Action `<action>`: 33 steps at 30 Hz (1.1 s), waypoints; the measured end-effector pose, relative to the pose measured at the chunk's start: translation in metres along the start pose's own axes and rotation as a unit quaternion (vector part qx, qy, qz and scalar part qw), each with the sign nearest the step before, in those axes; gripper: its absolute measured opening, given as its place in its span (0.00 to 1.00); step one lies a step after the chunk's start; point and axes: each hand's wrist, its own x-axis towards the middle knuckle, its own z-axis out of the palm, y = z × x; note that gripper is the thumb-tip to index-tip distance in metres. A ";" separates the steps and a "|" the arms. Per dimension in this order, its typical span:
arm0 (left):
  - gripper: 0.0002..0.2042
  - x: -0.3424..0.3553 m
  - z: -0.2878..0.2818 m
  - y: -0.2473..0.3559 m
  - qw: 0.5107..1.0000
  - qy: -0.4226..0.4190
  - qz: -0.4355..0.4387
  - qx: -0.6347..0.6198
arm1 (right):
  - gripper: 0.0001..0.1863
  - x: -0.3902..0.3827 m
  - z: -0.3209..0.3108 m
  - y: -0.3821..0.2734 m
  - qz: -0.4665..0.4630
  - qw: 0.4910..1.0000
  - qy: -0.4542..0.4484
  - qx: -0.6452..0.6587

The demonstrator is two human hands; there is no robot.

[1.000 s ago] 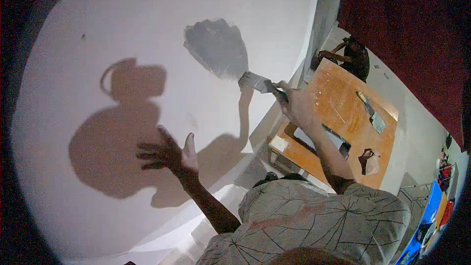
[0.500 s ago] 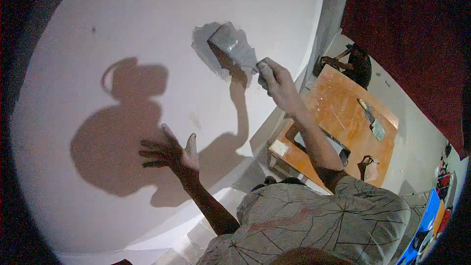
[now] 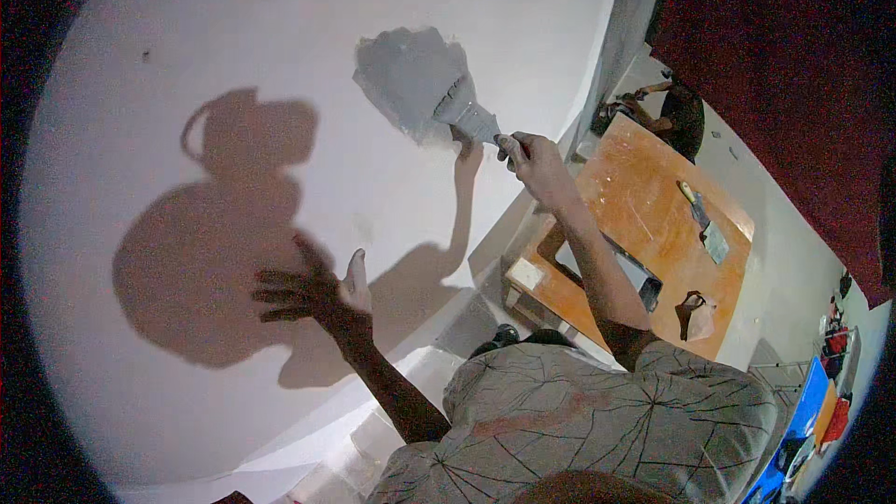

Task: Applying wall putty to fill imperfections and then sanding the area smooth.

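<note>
My right hand [image 3: 528, 157] grips a putty knife [image 3: 463, 117] by its handle, its blade against an irregular grey patch of wet-looking filler [image 3: 401, 65] on the white wall [image 3: 140, 131]. My left hand [image 3: 313, 289] is at the wall, lower and left of the patch, fingers spread and empty; whether it touches the surface I cannot tell. My shadow falls on the wall around it. Below my right arm, on a wooden table [image 3: 635, 177], lie a dark-rimmed tray [image 3: 625, 271], another scraper with a pale handle [image 3: 705, 224] and a small bag-like item [image 3: 695, 315].
A person in dark clothing [image 3: 681, 117] crouches beyond the table's far end, beside the wall. A dark red panel [image 3: 775, 103] fills the upper right. Toward the lower right are a blue board [image 3: 805, 401], a metal frame and red items [image 3: 840, 411]. Pale floor [image 3: 775, 252] shows alongside the table.
My right hand and knife rose onto the grey patch and turned, then shifted slightly right and down along it, exposing more of the patch. My left hand stays spread at the wall.
</note>
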 end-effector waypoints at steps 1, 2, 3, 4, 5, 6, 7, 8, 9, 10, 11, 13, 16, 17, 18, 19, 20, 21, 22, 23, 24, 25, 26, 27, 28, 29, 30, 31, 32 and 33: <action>0.49 0.000 -0.001 0.001 1.000 -0.009 -0.001 -0.011 | 0.24 -0.002 -0.001 0.008 0.003 1.000 0.001 -0.001; 0.49 -0.001 -0.001 0.000 1.000 -0.014 -0.001 -0.015 | 0.22 -0.004 0.000 0.012 -0.003 1.000 0.004 -0.013; 0.49 -0.001 -0.001 0.001 1.000 -0.016 0.001 -0.014 | 0.20 -0.007 -0.001 0.015 -0.010 1.000 0.008 -0.026; 0.49 -0.002 -0.002 0.002 1.000 -0.014 0.002 -0.011 | 0.20 -0.012 -0.006 0.019 -0.008 1.000 0.007 -0.023; 0.49 -0.001 -0.004 0.000 1.000 -0.009 0.003 -0.001 | 0.20 -0.019 -0.011 0.018 0.001 1.000 0.011 -0.028; 0.49 -0.002 -0.002 0.000 1.000 -0.005 0.007 0.003 | 0.20 -0.026 -0.016 0.020 0.011 0.999 0.017 -0.034; 0.49 -0.002 -0.001 0.001 1.000 0.002 0.010 0.008 | 0.20 -0.033 -0.020 0.023 0.011 0.999 0.018 -0.032; 0.49 -0.006 0.010 -0.006 1.000 0.004 0.012 0.008 | 0.18 -0.040 -0.027 0.027 -0.026 0.992 0.069 -0.099; 0.49 -0.015 0.030 -0.021 0.994 -0.056 -0.009 -0.094 | 0.16 -0.045 -0.031 0.025 -0.066 0.977 0.117 -0.164; 0.49 -0.020 0.040 -0.029 0.973 -0.116 -0.031 -0.196 | 0.09 -0.050 -0.041 0.003 -0.003 0.988 0.079 -0.129; 0.49 -0.017 0.034 -0.025 0.973 -0.117 -0.028 -0.198 | 0.09 -0.056 -0.047 -0.010 0.000 0.988 0.081 -0.129; 0.49 -0.009 0.014 -0.014 0.977 -0.095 -0.023 -0.190 | 0.13 -0.065 -0.054 -0.035 -0.044 0.988 0.144 -0.042; 0.49 -0.005 0.007 -0.008 0.989 -0.080 -0.011 -0.122 | 0.15 -0.067 -0.063 -0.067 -0.075 0.981 0.177 0.003; 0.49 -0.003 0.005 -0.007 0.993 -0.070 -0.006 -0.099 | 0.15 -0.064 -0.061 -0.070 -0.075 0.981 0.177 0.003; 0.49 -0.002 0.003 -0.007 0.995 -0.060 0.000 -0.081 | 0.15 -0.058 -0.058 -0.072 -0.149 0.969 0.198 -0.017; 0.49 -0.001 0.001 -0.006 0.997 -0.052 0.005 -0.063 | 0.16 -0.054 -0.055 -0.075 -0.223 0.950 0.217 -0.037; 0.49 0.002 0.000 -0.006 0.997 -0.045 0.009 -0.054 | 0.19 -0.051 -0.051 -0.080 -0.225 0.951 0.204 -0.052; 0.49 0.004 -0.002 -0.006 0.998 -0.041 0.012 -0.046 | 0.19 -0.048 -0.045 -0.082 -0.227 0.951 0.203 -0.050; 0.49 0.005 -0.002 -0.007 0.998 -0.038 0.014 -0.039 | 0.21 -0.044 -0.035 -0.081 -0.253 0.946 0.194 -0.052; 0.49 0.006 -0.002 -0.007 0.999 -0.036 0.015 -0.035 | 0.22 -0.039 -0.025 -0.077 -0.278 0.941 0.185 -0.055; 0.50 0.006 -0.002 -0.007 0.999 -0.035 0.017 -0.033 | 0.22 -0.033 -0.009 -0.067 -0.301 0.931 0.202 -0.042; 0.50 0.006 -0.002 -0.007 0.999 -0.034 0.019 -0.031 | 0.22 -0.031 0.000 -0.056 -0.301 0.931 0.203 -0.041; 0.50 0.006 -0.002 -0.008 0.999 -0.035 0.018 -0.030 | 0.22 -0.032 0.008 -0.047 -0.280 0.943 0.178 -0.032; 0.50 0.006 -0.002 -0.009 0.999 -0.037 0.017 -0.030 | 0.22 -0.034 0.013 -0.039 -0.260 0.953 0.153 -0.024; 0.50 0.005 -0.002 -0.009 0.999 -0.039 0.018 -0.033 | 0.21 -0.037 0.014 -0.031 -0.243 0.959 0.139 -0.055; 0.50 0.003 0.000 -0.005 0.998 -0.042 0.019 -0.040 | 0.21 -0.039 0.015 -0.018 -0.240 0.959 0.139 -0.060; 0.50 0.003 -0.002 -0.005 0.998 -0.046 0.016 -0.043 | 0.20 -0.043 0.017 -0.007 -0.234 0.958 0.139 -0.093; 0.50 0.003 -0.004 -0.004 0.998 -0.048 0.015 -0.046 | 0.19 -0.046 0.017 0.003 -0.228 0.955 0.140 -0.126; 0.50 0.005 -0.004 -0.003 0.997 -0.049 0.014 -0.050 | 0.19 -0.047 0.013 0.010 -0.227 0.955 0.140 -0.129; 0.50 0.005 -0.005 -0.002 0.997 -0.049 0.015 -0.051 | 0.18 -0.047 0.008 0.017 -0.214 0.956 0.114 -0.165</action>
